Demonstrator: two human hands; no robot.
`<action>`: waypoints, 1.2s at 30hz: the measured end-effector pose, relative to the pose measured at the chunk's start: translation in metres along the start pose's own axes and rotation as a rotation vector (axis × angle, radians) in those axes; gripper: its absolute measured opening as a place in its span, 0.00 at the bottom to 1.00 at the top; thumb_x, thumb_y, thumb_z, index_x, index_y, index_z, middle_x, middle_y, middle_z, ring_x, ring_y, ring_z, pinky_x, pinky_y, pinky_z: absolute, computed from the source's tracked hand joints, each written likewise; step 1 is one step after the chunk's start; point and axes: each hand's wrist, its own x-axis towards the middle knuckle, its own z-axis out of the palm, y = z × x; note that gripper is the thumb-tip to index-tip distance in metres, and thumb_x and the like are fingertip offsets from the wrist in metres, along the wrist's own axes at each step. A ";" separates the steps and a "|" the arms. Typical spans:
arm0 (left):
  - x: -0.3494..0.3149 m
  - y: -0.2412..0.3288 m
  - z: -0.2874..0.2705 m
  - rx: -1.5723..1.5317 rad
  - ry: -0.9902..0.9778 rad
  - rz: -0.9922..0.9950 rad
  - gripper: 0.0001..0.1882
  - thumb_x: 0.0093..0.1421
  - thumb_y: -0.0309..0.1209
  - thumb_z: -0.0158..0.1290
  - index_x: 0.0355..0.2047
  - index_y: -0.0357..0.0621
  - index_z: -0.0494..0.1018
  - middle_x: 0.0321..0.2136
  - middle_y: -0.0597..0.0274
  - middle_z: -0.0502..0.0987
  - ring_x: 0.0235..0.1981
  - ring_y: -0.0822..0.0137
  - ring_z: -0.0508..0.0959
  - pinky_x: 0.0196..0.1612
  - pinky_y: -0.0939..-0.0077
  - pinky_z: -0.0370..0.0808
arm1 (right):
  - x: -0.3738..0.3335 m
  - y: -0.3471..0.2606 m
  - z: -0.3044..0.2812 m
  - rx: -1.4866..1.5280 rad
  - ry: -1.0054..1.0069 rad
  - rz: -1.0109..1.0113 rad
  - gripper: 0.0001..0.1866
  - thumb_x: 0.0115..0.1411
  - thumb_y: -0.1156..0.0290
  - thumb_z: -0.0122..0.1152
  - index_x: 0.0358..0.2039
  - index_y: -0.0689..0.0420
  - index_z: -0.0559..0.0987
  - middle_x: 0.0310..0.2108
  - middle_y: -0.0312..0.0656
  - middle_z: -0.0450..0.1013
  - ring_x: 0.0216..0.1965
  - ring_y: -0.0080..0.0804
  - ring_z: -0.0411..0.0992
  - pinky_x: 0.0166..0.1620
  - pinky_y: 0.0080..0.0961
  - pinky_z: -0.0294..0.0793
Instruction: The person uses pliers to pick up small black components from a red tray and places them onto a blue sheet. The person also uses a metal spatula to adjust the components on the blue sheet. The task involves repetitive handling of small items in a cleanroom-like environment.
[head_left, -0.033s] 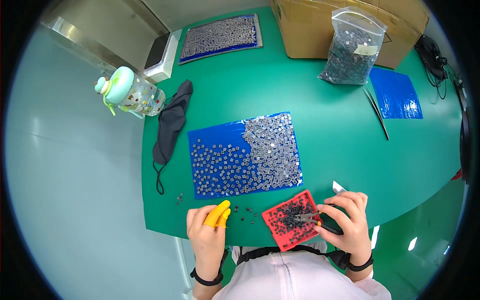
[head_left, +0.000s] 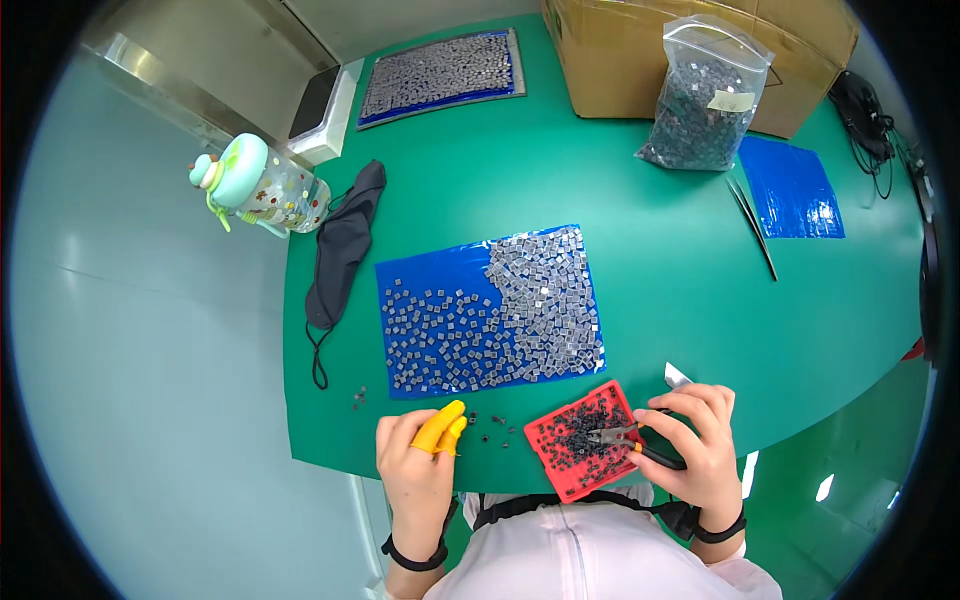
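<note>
My right hand (head_left: 703, 450) holds a small pair of pliers (head_left: 655, 455) with black and orange handles. Their metal jaws reach over a red tray (head_left: 533, 442) that contains many small black parts (head_left: 590, 420). Left of the tray is my left hand (head_left: 418, 470), with yellow finger cots (head_left: 438, 428) on thumb and forefinger. Those two fingers are brought together, and whatever may be between them is too small to make out. A few loose black parts (head_left: 486, 437) lie between that hand and the tray. Beyond, a blue sheet (head_left: 440, 270) carries many small grey square pieces (head_left: 545, 300).
Tweezers (head_left: 755, 232) lie beside another blue sheet (head_left: 795, 190) at right. A zip bag of parts (head_left: 705, 110) leans against a cardboard box (head_left: 610, 60). A filled panel (head_left: 440, 75), bottle (head_left: 285, 185) and dark face mask (head_left: 343, 250) occupy the far and left table.
My left hand has shifted very slightly to the right, closer to the loose black parts. My right hand and the pliers look unmoved.
</note>
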 end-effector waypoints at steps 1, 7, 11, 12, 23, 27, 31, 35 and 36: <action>0.001 0.004 0.000 -0.006 -0.019 0.013 0.14 0.42 0.20 0.62 0.32 0.40 0.80 0.30 0.63 0.75 0.33 0.61 0.71 0.33 0.70 0.70 | 0.000 0.000 0.000 0.001 0.001 0.002 0.22 0.40 0.63 0.73 0.39 0.49 0.80 0.41 0.34 0.72 0.44 0.35 0.67 0.46 0.38 0.59; -0.002 0.012 0.007 0.028 -0.060 -0.085 0.13 0.40 0.20 0.64 0.30 0.40 0.81 0.30 0.63 0.75 0.33 0.61 0.70 0.34 0.70 0.70 | -0.002 0.000 -0.001 -0.019 -0.002 0.018 0.22 0.41 0.63 0.73 0.40 0.49 0.79 0.40 0.34 0.72 0.44 0.35 0.67 0.46 0.38 0.59; 0.001 0.019 0.008 0.033 -0.049 -0.078 0.12 0.39 0.20 0.64 0.28 0.40 0.80 0.29 0.63 0.75 0.33 0.60 0.70 0.36 0.69 0.69 | 0.000 -0.001 0.000 -0.025 -0.001 0.007 0.22 0.41 0.63 0.73 0.39 0.49 0.79 0.40 0.33 0.71 0.43 0.35 0.67 0.46 0.37 0.58; 0.001 0.020 0.007 0.014 -0.031 -0.047 0.11 0.40 0.19 0.63 0.28 0.39 0.80 0.30 0.63 0.76 0.33 0.61 0.71 0.35 0.71 0.70 | 0.001 -0.001 -0.001 -0.027 0.000 0.005 0.22 0.40 0.63 0.73 0.39 0.49 0.79 0.40 0.33 0.71 0.43 0.34 0.67 0.46 0.37 0.58; -0.015 0.033 0.004 -1.204 -0.178 -0.188 0.11 0.48 0.12 0.60 0.32 0.31 0.73 0.29 0.44 0.80 0.28 0.62 0.81 0.32 0.74 0.80 | 0.015 -0.013 -0.008 0.109 0.064 -0.139 0.22 0.39 0.61 0.74 0.38 0.49 0.82 0.38 0.33 0.73 0.38 0.33 0.69 0.39 0.31 0.61; -0.016 0.043 0.007 -1.517 -0.212 -0.206 0.13 0.51 0.11 0.57 0.39 0.25 0.72 0.31 0.39 0.79 0.34 0.53 0.82 0.40 0.63 0.83 | 0.024 -0.022 -0.008 0.226 0.081 -0.156 0.21 0.40 0.61 0.73 0.37 0.50 0.82 0.36 0.33 0.74 0.37 0.32 0.69 0.37 0.28 0.63; -0.016 0.047 0.009 -1.531 -0.131 -0.089 0.15 0.53 0.10 0.54 0.42 0.25 0.71 0.32 0.37 0.79 0.32 0.53 0.82 0.36 0.64 0.83 | 0.024 -0.025 -0.009 0.246 0.099 -0.157 0.22 0.40 0.59 0.73 0.38 0.50 0.82 0.36 0.33 0.74 0.36 0.31 0.69 0.37 0.28 0.64; -0.015 0.046 0.005 -1.431 -0.154 -0.024 0.14 0.53 0.09 0.53 0.41 0.24 0.71 0.33 0.37 0.79 0.32 0.52 0.82 0.36 0.64 0.83 | 0.023 -0.025 -0.010 0.248 0.098 -0.143 0.22 0.40 0.59 0.73 0.38 0.50 0.82 0.35 0.33 0.74 0.36 0.32 0.69 0.37 0.28 0.63; -0.015 0.046 0.006 -1.414 -0.152 -0.019 0.13 0.53 0.09 0.52 0.41 0.24 0.72 0.33 0.38 0.79 0.32 0.53 0.82 0.36 0.64 0.83 | 0.023 -0.026 -0.009 0.250 0.097 -0.141 0.22 0.40 0.59 0.73 0.38 0.50 0.82 0.35 0.33 0.74 0.36 0.32 0.69 0.37 0.28 0.63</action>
